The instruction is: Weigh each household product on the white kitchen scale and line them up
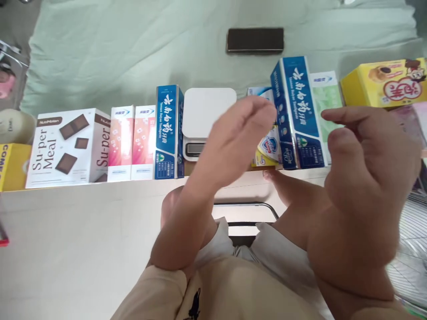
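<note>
Mid-frame, the left hand [238, 133] overlaps a square white scale [203, 111], grip unclear; far right, the right hand [373, 155] has fingers narrowly parted.

We see a smooth, softly lit off-white floor [76, 240] below, a wrinkled pale green fabric sheet [126, 44] spread ahead, and silvery wire mesh [415, 222] at lower right.

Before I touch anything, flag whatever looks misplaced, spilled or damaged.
No spill or damage shows, though the left hand partly hides the white scale. The dark slab lies alone on the green cloth, apart from the boxes, so seems stray.
</note>
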A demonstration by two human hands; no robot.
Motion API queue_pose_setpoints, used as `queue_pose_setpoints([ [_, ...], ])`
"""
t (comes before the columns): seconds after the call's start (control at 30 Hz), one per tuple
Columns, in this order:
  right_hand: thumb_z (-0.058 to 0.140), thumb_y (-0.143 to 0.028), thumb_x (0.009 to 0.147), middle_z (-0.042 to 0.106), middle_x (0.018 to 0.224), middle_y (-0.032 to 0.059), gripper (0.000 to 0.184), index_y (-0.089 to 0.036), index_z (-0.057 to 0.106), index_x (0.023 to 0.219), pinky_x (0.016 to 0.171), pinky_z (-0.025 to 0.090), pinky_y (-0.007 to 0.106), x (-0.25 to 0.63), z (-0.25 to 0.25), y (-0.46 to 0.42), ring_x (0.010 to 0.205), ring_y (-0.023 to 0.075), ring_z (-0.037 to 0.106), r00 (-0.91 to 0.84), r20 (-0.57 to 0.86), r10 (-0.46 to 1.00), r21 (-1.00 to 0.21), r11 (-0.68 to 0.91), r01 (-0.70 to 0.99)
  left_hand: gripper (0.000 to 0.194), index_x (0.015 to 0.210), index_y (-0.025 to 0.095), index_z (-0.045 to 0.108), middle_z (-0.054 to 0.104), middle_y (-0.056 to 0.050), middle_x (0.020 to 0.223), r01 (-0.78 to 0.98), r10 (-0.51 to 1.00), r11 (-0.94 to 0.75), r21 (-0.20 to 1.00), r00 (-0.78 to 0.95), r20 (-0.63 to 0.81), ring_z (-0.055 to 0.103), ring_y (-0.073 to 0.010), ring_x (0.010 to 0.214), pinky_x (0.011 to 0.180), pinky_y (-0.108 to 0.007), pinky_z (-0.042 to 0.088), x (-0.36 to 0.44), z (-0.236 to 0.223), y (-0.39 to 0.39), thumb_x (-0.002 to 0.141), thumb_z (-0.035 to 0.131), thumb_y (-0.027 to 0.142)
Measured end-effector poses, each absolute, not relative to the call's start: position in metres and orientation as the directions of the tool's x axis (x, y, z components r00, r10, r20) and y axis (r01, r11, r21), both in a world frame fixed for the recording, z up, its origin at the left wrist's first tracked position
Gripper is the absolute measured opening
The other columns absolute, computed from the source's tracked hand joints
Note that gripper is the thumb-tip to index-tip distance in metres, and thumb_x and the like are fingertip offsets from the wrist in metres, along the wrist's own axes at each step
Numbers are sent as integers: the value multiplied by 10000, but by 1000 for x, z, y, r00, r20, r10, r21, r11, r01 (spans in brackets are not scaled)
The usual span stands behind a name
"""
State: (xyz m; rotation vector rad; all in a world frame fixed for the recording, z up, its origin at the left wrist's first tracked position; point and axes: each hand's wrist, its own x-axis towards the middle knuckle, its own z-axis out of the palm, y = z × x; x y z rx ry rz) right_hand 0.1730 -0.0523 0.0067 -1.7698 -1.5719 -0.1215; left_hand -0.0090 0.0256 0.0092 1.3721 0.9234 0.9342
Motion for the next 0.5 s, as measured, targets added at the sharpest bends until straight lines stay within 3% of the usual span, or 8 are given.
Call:
queue_pose_setpoints([
  [0.13, 471, -491, 988, 794, 1168, 120, 425, -221, 751, 1160, 1017, 576, 583, 205, -3, -53, 1176, 347, 735, 317, 364, 876, -464, -125, 877, 331, 1175, 261, 636, 618, -57, 1465, 211, 879, 2, 978, 466, -102, 560, -283, 1390, 1167, -469, 447, 34, -7, 11, 1008, 523, 524],
  [0.27, 451, -497, 982, 778, 1198, 146, 466, -196, 737, 1195, 1074, 521, 719, 205, -11, -55, 1330, 451, 649, 238, 299, 924, -477, -71, 876, 265, 1147, 277, 594, 659, -67, 1367, 230, 860, -26, 973, 501, -96, 596, -283, 1325, 1141, -476, 473, 60, -16, 12, 1032, 480, 488],
  [0.37, 467, -441, 990, 790, 1167, 103, 380, -204, 724, 1141, 1160, 459, 737, 201, -13, -54, 1321, 417, 667, 196, 349, 916, -493, 1, 870, 247, 1143, 290, 575, 676, -73, 1317, 218, 869, 56, 974, 470, -155, 609, -282, 1302, 1159, -486, 478, 70, -16, 13, 1034, 467, 484],
  [0.5, 496, -433, 994, 812, 1068, 67, 314, -242, 724, 1091, 1149, 495, 730, 202, -12, -51, 1339, 386, 671, 216, 331, 919, -600, 28, 800, 325, 1134, 270, 559, 655, -66, 1314, 194, 891, 75, 978, 428, -153, 538, -304, 1432, 1178, -483, 485, 76, -19, 13, 1037, 441, 556],
])
